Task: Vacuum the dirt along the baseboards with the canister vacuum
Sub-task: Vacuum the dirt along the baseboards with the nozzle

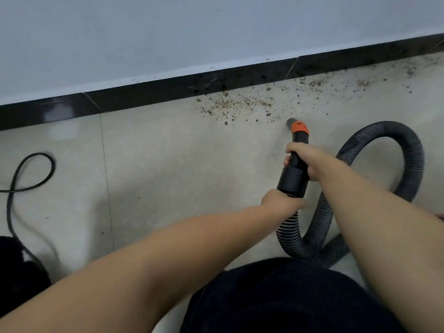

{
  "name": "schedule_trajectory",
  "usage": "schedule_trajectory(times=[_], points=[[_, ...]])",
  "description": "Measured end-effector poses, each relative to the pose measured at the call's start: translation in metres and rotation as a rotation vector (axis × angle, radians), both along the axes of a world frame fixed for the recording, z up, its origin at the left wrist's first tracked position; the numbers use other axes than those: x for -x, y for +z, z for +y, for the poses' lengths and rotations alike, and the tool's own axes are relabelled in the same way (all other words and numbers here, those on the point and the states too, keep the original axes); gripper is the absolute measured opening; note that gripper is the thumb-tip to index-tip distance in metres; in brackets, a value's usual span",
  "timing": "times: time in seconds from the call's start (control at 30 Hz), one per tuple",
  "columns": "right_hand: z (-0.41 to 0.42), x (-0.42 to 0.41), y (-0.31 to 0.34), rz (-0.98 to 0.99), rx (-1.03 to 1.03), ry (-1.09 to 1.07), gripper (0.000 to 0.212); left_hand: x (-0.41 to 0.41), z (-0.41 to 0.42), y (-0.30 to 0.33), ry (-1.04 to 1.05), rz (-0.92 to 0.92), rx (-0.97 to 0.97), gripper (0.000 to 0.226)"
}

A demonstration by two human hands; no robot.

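Nearest, the ribbed black hose (pixel 312 227) is gripped by the left hand (pixel 281 200) below its cuff. The black nozzle (pixel 296 140), orange-collared, is held by the right hand (pixel 302 159), its tip at the near edge of brown dirt (pixel 240 104) strewn along the black baseboard (pixel 144 97), far side.

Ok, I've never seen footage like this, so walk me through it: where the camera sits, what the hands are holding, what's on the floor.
The camera sits on a person's head, looking down at their own arms. The right hand grips the black nozzle, whose orange-collared tip points at the floor. The left hand holds the ribbed hose just behind the nozzle; the hose loops round to the right. Brown dirt lies scattered along the dark baseboard, just beyond the tip. A black cord curls on the tiles at left.
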State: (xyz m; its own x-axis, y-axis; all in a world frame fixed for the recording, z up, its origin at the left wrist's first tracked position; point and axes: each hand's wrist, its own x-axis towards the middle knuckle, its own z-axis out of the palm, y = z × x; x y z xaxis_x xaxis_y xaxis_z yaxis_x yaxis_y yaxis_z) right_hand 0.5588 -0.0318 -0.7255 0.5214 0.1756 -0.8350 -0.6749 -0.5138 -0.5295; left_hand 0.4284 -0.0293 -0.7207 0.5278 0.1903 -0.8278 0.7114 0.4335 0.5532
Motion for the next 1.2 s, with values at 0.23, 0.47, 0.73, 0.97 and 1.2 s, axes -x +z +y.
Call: schedule_trajectory(times=[0.23, 0.47, 0.73, 0.97, 1.2], points=[[-0.002, 0.023, -0.004, -0.003, -0.014, 0.065, 0.009, 0.019, -0.013, 0.0, 0.04, 0.044, -0.04, 0.013], [0.013, 0.047, -0.009, -0.041, -0.011, 0.109, 0.01, 0.042, -0.006, -0.011, 0.115, 0.03, -0.028, 0.02], [0.043, 0.086, -0.02, -0.083, 0.004, 0.203, 0.011, 0.075, 0.005, -0.03, 0.246, 0.103, -0.018, 0.022], [0.054, 0.098, -0.022, -0.085, 0.021, 0.252, 0.01, 0.085, 0.011, -0.028, 0.31, 0.109, 0.01, 0.019], [0.063, 0.105, -0.018, -0.071, 0.04, 0.349, 0.01, 0.089, 0.012, -0.026, 0.378, 0.124, 0.031, 0.015]])
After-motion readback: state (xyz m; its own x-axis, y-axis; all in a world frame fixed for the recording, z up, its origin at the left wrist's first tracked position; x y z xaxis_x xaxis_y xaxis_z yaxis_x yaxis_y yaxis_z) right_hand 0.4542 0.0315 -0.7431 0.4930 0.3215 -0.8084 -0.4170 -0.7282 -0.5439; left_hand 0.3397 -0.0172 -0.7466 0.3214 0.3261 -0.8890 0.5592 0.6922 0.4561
